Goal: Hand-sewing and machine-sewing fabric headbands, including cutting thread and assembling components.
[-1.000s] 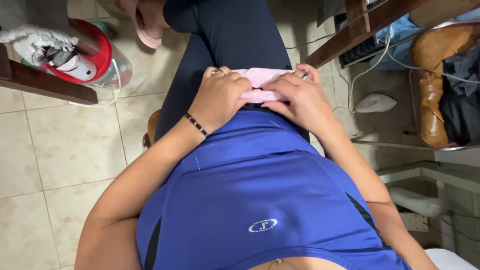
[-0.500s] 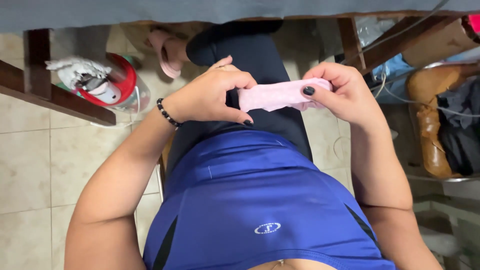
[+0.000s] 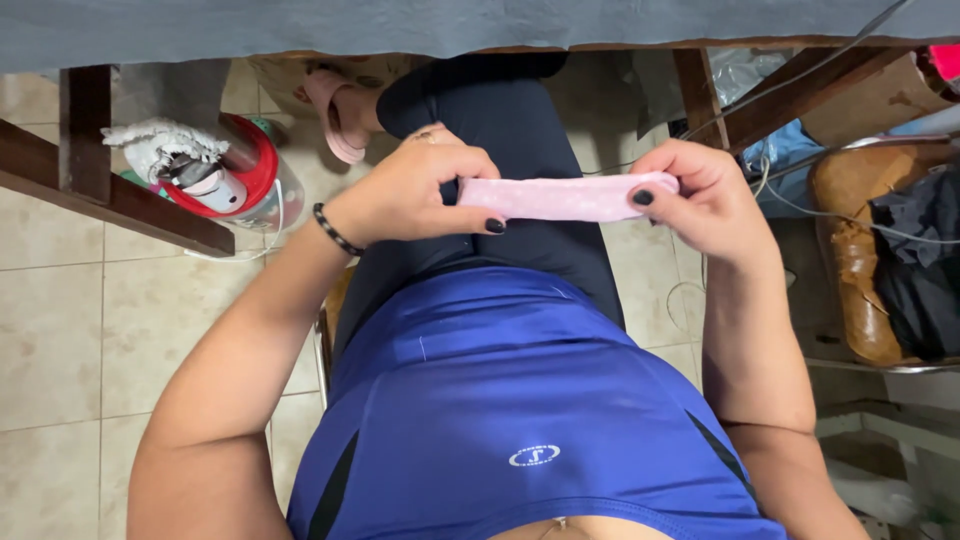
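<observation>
A narrow strip of pink cloth [image 3: 560, 197] is stretched flat between both hands above my lap. My left hand [image 3: 415, 190] pinches its left end between thumb and fingers. At the right end my right hand [image 3: 705, 195] grips it, thumb on top. A dark bead bracelet [image 3: 333, 230] circles my left wrist. Below the cloth are my dark trousers [image 3: 500, 130] and blue shirt [image 3: 500, 400].
A grey table edge [image 3: 400, 25] runs across the top. A red and clear plastic container [image 3: 235, 175] with a white rag stands on the tiled floor at left, behind a wooden rail [image 3: 110, 195]. Brown boots [image 3: 850, 250], dark clothes and cables crowd the right side.
Both hands lifted the pink cloth from my waist and pulled apart, drawing it out into a longer strip. The view tilted forward toward the table edge.
</observation>
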